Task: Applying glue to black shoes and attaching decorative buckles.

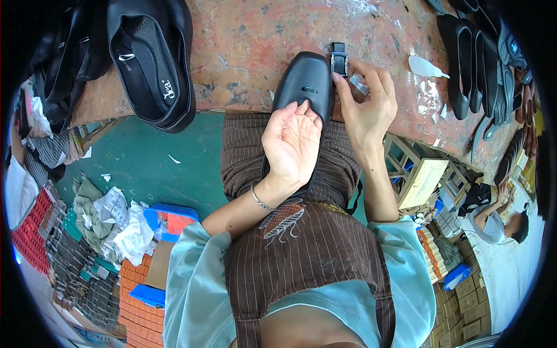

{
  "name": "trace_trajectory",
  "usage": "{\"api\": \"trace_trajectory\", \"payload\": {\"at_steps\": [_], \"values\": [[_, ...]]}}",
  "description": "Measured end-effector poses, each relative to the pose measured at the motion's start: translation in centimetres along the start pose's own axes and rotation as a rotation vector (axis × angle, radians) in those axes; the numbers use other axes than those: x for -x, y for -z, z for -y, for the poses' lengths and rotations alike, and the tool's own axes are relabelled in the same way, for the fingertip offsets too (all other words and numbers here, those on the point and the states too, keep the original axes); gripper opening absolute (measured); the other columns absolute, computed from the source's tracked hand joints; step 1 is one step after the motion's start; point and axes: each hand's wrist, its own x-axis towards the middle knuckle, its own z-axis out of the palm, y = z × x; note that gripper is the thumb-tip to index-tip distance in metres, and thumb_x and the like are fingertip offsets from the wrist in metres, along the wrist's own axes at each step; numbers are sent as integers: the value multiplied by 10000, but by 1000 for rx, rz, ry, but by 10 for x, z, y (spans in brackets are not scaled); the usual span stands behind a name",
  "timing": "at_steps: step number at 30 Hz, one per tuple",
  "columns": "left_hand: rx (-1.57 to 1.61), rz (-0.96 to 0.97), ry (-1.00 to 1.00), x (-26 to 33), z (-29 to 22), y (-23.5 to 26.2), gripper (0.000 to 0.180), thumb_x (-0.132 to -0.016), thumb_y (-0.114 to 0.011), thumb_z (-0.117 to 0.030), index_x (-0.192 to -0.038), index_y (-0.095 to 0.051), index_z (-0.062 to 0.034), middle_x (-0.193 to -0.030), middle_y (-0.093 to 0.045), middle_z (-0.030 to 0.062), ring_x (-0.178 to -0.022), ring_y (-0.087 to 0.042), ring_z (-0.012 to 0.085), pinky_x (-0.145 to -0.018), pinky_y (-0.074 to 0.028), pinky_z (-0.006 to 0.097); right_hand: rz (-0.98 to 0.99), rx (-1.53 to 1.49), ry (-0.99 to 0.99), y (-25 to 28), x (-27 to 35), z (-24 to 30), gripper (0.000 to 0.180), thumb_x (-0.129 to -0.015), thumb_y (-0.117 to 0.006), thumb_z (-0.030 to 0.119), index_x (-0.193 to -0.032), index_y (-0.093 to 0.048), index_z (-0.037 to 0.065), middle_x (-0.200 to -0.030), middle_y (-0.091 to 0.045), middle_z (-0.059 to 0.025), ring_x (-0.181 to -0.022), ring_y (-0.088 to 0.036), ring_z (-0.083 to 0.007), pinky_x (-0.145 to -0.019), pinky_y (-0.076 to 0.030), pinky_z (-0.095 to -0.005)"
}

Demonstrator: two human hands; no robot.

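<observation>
A black square-toed shoe [302, 75] with a small slot in its upper points toe-away, its front over the bench edge and its heel end toward my lap. My left hand [293, 142] lies palm up at its opening, fingers curled against the upper and closed on the shoe; some fingertips are hidden. To the right of the toe is a black strap ornament [339, 60] with a glittering stone-edged buckle. My right hand [369, 107] has it between thumb and index finger, the other fingers bent beside it. Under those fingers sits a small clear plastic piece [360, 84].
Large black shoes [152, 64] stand at the left of the worn bench [243, 35]. A white nozzle-tipped piece [426, 67] and more black shoes [458, 64] are at the right. Wooden stools [420, 177] stand below; another person [496, 220] sits far right.
</observation>
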Motion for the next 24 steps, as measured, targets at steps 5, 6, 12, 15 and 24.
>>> {"api": "trace_trajectory", "payload": {"at_steps": [5, 6, 12, 15, 24], "values": [[-6, 31, -27, -1, 2, -1, 200, -866, -521, -199, -936, -565, -17, -1009, -585, 68, -1051, -506, 178, -963, -354, 306, -33, 74, 49, 0, -11, -13, 299, -720, -758, 167, -990, -685, 62, -863, -591, -62, -792, -565, -248, -695, -461, -353], [-5, 31, -29, -1, 2, -2, 200, -866, -521, -199, -936, -565, -17, -1009, -585, 68, -1051, -506, 178, -963, -354, 306, -29, 142, 83, 1, -13, -15, 319, -729, -750, 172, -1022, -685, 66, -882, -591, -62, -805, -563, -245, -704, -454, -350], [11, -8, -14, -1, 1, -5, 228, -881, -507, -191, -902, -641, -8, -938, -680, 66, -985, -564, 190, -924, -395, 317, -36, 214, 154, 2, -13, -16, 312, -767, -730, 166, -1066, -697, 80, -897, -582, -70, -792, -551, -229, -699, -448, -337], [0, -33, -33, -1, 2, -8, 226, -880, -508, -194, -893, -642, -11, -936, -678, 68, -979, -564, 190, -919, -396, 315, 13, -73, -63, 9, -15, -11, 301, -754, -742, 105, -1049, -701, 61, -907, -600, -85, -800, -578, -228, -691, -477, -323], [-116, -25, -79, -1, 4, -18, 376, -899, -454, -219, -1182, -516, 21, -1141, -601, 117, -1058, -509, 207, -942, -380, 336, 246, -331, 196, 24, -1, 21, 357, -651, -767, 20, -999, -701, 59, -942, -619, -92, -833, -602, -245, -716, -499, -312]]}}
